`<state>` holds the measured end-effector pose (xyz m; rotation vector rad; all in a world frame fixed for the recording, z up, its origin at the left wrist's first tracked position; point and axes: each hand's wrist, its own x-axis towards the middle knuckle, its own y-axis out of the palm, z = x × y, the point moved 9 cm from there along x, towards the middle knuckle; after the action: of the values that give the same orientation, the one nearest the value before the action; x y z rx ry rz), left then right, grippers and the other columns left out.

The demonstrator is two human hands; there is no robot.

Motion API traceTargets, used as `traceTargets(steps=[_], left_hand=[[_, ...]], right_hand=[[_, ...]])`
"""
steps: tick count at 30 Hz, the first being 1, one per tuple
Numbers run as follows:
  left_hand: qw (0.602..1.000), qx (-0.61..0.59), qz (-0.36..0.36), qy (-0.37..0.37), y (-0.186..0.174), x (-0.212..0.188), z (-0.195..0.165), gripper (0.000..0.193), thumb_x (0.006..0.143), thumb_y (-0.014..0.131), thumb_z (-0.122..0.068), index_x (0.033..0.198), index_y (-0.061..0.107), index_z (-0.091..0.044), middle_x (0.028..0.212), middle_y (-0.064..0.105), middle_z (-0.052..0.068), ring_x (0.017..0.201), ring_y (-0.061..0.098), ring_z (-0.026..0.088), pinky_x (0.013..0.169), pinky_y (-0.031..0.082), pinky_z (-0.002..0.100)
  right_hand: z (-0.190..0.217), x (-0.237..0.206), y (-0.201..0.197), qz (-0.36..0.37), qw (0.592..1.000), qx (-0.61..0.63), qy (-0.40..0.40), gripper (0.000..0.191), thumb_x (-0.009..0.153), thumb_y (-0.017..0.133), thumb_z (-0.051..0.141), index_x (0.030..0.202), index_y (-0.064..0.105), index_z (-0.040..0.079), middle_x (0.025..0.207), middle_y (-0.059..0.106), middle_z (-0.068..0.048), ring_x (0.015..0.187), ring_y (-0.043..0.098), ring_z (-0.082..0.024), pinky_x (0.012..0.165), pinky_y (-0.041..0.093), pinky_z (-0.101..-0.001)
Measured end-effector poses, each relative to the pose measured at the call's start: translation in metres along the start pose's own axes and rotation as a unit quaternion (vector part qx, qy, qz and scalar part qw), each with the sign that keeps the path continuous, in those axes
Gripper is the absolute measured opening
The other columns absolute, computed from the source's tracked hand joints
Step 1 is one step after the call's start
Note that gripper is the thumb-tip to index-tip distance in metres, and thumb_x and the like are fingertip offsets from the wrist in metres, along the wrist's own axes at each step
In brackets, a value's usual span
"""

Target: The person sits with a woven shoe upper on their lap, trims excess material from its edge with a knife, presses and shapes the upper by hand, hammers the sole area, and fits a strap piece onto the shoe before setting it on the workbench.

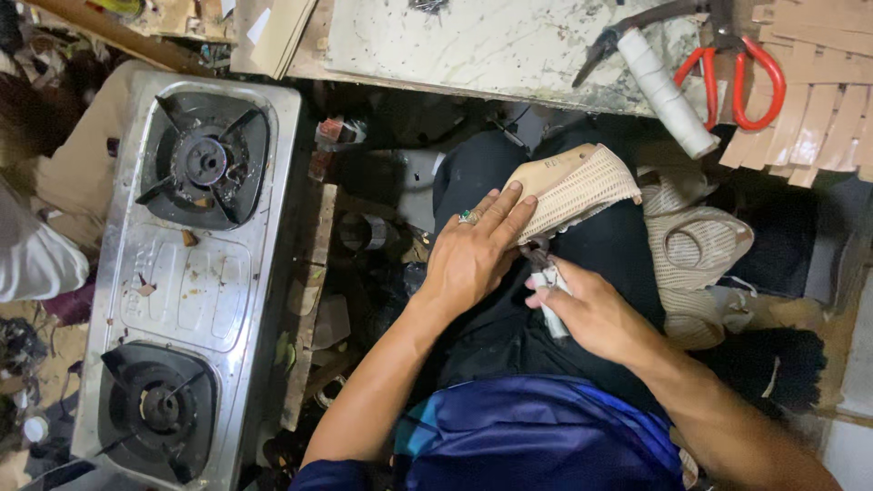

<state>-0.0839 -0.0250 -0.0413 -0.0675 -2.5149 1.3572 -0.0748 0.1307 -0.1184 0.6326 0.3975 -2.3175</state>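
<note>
A two-burner steel gas stove (186,273) lies left of the hands; red-handled scissors (735,77) and a white tape roll (668,91) rest on the bench (473,45) beyond.

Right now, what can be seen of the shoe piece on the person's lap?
The shoe piece is a tan foot-shaped form with a woven beige mesh upper stretched over its far end; the near part shows bare and smooth. It lies tilted across the dark-trousered lap, below the worktable. The left hand, wearing a ring, presses flat on its near end. The right hand holds a small metal tool at its lower edge. Similar mesh uppers lie just right of it.
</note>
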Motion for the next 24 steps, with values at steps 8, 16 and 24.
traceTargets(steps=[8,16,24], left_hand=[[0.990,-0.129,0.058,-0.021,0.007,0.007,0.023,0.081,0.078,0.081,-0.009,0.152,0.046,-0.015,0.159,0.046,0.015,0.139,0.054,0.037,0.108,0.050,0.044],[0.975,-0.209,0.072,0.010,0.010,0.015,0.025,0.053,0.100,0.067,-0.020,0.150,0.052,-0.011,0.161,0.044,0.018,0.147,0.046,0.039,0.118,0.043,0.047],[0.994,-0.067,0.081,-0.003,0.020,0.012,0.017,0.055,0.095,0.066,-0.019,0.148,0.051,-0.011,0.158,0.049,0.014,0.143,0.045,0.040,0.109,0.046,0.051]], right_hand=[[0.043,-0.002,-0.010,-0.106,0.951,-0.223,-0.185,0.026,0.097,0.058,0.014,0.118,0.063,-0.001,0.078,0.067,-0.022,0.073,0.069,-0.040,0.063,0.052,-0.0441],[0.040,-0.002,-0.014,-0.121,0.916,-0.348,-0.159,0.015,0.090,0.062,0.013,0.100,0.063,0.002,0.080,0.069,-0.024,0.076,0.068,-0.045,0.063,0.053,-0.0538],[0.065,-0.034,-0.024,-0.103,0.955,-0.231,-0.156,0.024,0.091,0.062,0.017,0.110,0.065,0.003,0.072,0.071,-0.015,0.062,0.072,-0.036,0.056,0.056,-0.0451]])
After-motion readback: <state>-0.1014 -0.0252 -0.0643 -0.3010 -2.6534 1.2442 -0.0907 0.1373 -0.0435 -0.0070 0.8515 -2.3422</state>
